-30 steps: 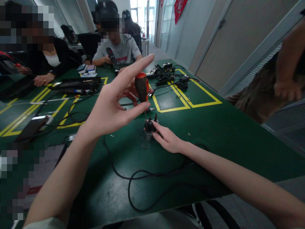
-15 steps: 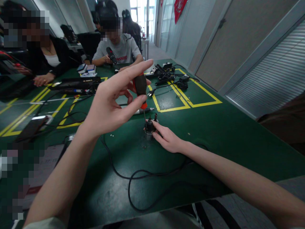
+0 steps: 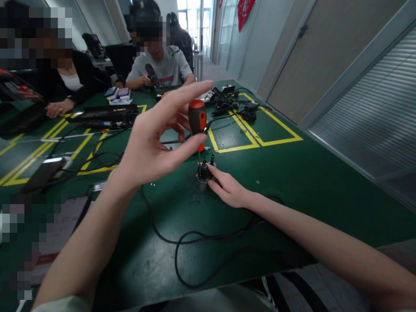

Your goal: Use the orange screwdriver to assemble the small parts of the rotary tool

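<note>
My left hand (image 3: 156,138) holds a small screwdriver (image 3: 197,117) with a dark grey and orange handle. The thumb presses low on the handle, and the index finger stretches out above it. Nearly upright, the screwdriver's thin shaft runs down to a small black and silver cylindrical part (image 3: 203,174) with a pin on top. Whether the tip sits in that part is too small to tell. My right hand (image 3: 229,189) grips the part from the right with thumb and finger at the tabletop. Just behind it stands a short dark peg-like piece (image 3: 212,158).
A black cable (image 3: 195,234) loops across the green table (image 3: 146,264) near me. A phone (image 3: 42,173) and a printed sheet (image 3: 61,234) lie left. Tangled black adapters and cords (image 3: 227,102) lie farther back. Two people sit across, one holding a dark tool (image 3: 151,74).
The screwdriver's handle has shifted slightly right and stands more upright, with its orange top now showing. My left hand has moved a little right; my right hand and the cylindrical part stay put.
</note>
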The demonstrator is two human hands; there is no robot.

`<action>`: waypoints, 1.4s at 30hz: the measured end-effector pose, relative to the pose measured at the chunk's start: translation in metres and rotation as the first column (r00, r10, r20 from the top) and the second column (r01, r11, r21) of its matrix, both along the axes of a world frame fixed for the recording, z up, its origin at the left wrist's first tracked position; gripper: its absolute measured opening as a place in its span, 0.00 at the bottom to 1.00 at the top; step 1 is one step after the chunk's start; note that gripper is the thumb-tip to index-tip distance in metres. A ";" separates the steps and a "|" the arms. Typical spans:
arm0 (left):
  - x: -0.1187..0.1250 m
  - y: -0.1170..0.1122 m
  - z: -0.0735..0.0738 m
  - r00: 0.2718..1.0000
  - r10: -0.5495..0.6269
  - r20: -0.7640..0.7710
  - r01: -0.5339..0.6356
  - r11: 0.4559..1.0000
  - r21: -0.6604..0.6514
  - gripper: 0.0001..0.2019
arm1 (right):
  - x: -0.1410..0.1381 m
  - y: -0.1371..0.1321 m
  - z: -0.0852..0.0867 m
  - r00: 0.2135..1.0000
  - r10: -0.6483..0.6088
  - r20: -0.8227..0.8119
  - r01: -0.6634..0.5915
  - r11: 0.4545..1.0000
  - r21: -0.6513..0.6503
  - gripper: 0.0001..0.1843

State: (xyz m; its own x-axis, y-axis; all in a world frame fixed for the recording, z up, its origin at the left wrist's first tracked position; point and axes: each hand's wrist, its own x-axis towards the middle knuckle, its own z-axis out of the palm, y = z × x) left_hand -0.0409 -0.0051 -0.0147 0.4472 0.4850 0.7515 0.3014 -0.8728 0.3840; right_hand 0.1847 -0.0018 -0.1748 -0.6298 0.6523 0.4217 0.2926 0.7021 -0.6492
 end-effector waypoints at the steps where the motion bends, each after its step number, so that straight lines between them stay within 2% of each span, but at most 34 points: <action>1: 0.000 0.001 -0.001 1.000 0.005 0.008 -0.005 1.000 0.026 0.31 | 0.000 0.000 0.000 1.000 0.000 0.000 0.000 1.000 0.001 0.29; 5: 0.001 0.001 -0.003 1.000 0.028 0.010 -0.029 0.997 0.072 0.27 | 0.000 0.001 -0.001 1.000 0.009 -0.002 -0.009 1.000 0.009 0.30; 11: 0.001 -0.001 0.000 0.999 -0.046 0.019 0.046 0.999 -0.017 0.26 | 0.000 0.000 0.000 1.000 0.009 -0.002 -0.009 1.000 0.000 0.30; 15: 0.000 0.002 -0.001 1.000 -0.014 0.022 0.013 0.999 0.037 0.29 | 0.000 0.000 0.000 1.000 0.013 -0.008 -0.013 1.000 0.001 0.30; 19: 0.000 0.001 -0.002 1.000 0.002 0.015 -0.004 0.997 0.074 0.25 | 0.000 0.000 0.002 1.000 0.010 -0.003 -0.010 1.000 -0.003 0.29; 25: 0.001 -0.004 0.003 0.999 -0.049 -0.024 0.049 0.999 -0.015 0.28 | 0.000 -0.001 0.003 1.000 0.006 -0.005 -0.006 1.000 0.001 0.29; 31: 0.003 -0.003 -0.002 1.000 0.015 0.027 -0.016 1.000 0.013 0.29 | 0.000 0.000 0.000 1.000 0.001 -0.010 -0.001 1.000 0.006 0.28; 37: 0.000 -0.003 0.000 1.000 -0.019 -0.019 0.018 1.000 -0.012 0.28 | 0.000 0.001 -0.002 1.000 0.010 -0.011 -0.010 1.000 0.020 0.29; 42: 0.000 -0.003 0.000 0.999 -0.041 0.028 0.042 0.998 -0.052 0.29 | -0.001 0.000 -0.001 1.000 0.007 -0.008 -0.007 1.000 0.008 0.28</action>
State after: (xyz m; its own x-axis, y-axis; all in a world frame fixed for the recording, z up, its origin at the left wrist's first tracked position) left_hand -0.0405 -0.0081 -0.0148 0.4477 0.5054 0.7377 0.2545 -0.8629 0.4367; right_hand 0.1842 -0.0014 -0.1756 -0.6309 0.6446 0.4319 0.2820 0.7091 -0.6463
